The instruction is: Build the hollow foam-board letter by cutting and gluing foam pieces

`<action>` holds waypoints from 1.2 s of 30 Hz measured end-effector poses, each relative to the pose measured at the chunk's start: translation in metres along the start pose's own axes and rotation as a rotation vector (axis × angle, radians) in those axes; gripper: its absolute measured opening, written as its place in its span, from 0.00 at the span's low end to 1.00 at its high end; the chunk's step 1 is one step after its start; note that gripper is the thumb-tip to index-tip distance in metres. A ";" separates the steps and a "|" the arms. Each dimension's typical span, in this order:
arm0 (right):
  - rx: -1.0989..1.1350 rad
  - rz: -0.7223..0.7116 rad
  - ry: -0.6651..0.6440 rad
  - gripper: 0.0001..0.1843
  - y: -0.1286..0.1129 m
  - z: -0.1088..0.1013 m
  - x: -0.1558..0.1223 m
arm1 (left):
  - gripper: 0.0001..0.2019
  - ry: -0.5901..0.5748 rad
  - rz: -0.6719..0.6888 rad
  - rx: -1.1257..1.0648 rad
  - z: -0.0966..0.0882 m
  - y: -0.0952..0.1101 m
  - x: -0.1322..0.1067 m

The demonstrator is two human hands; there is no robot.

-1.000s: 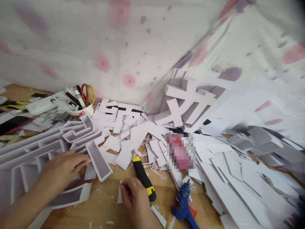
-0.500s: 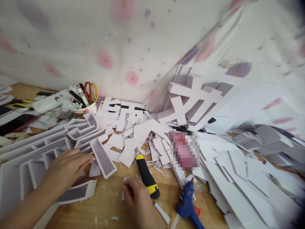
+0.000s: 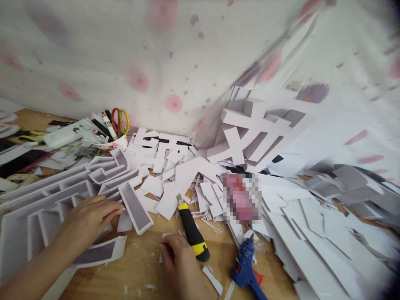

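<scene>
My left hand [image 3: 86,221] lies flat with fingers stretched out on a white foam-board frame [image 3: 37,200], its fingertips beside a loose grey-faced strip [image 3: 135,207]. My right hand [image 3: 179,260] rests on the wooden table, fingers curled down onto a small white scrap [image 3: 163,236] that is mostly hidden under it. A black and yellow utility knife [image 3: 192,231] lies just right of that hand, touching neither palm. A curved white-edged piece [image 3: 100,253] sits between my two hands.
A blue glue gun [image 3: 246,266] lies at the front right. White offcuts [image 3: 306,225] pile up across the middle and right, with a foam-board character [image 3: 250,133] leaning on the flowered cloth. A cup of pens and scissors [image 3: 111,127] stands at the back left.
The view has shifted slightly. My right hand has slid a little right along the table toward the knife; my left hand stays on the frame.
</scene>
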State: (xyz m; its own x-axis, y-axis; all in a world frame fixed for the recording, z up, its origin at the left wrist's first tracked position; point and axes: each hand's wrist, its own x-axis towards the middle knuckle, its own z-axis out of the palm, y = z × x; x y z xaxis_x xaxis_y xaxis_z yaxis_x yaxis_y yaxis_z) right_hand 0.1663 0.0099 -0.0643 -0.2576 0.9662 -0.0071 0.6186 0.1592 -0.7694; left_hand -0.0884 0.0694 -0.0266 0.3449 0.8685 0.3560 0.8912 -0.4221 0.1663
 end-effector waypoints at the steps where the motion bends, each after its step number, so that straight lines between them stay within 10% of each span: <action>1: -0.005 0.005 -0.004 0.07 0.000 0.000 0.000 | 0.17 0.003 -0.003 0.002 0.000 -0.001 -0.001; 16: -0.026 -0.052 0.090 0.07 -0.006 -0.012 -0.001 | 0.18 -0.094 -0.099 -0.051 0.003 -0.008 0.002; 28: -0.578 0.466 0.610 0.22 0.092 -0.171 0.018 | 0.18 -0.135 -0.189 -0.099 0.010 -0.016 -0.002; 36: -0.808 0.619 0.422 0.41 0.102 -0.174 0.082 | 0.18 -0.089 -0.208 -0.115 0.023 -0.024 -0.008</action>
State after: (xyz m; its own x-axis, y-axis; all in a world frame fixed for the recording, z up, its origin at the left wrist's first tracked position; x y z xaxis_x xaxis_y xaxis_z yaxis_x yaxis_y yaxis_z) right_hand 0.3376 0.1404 -0.0320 0.4435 0.8918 0.0898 0.8961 -0.4394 -0.0624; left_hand -0.1056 0.0784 -0.0541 0.1868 0.9571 0.2215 0.9081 -0.2543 0.3328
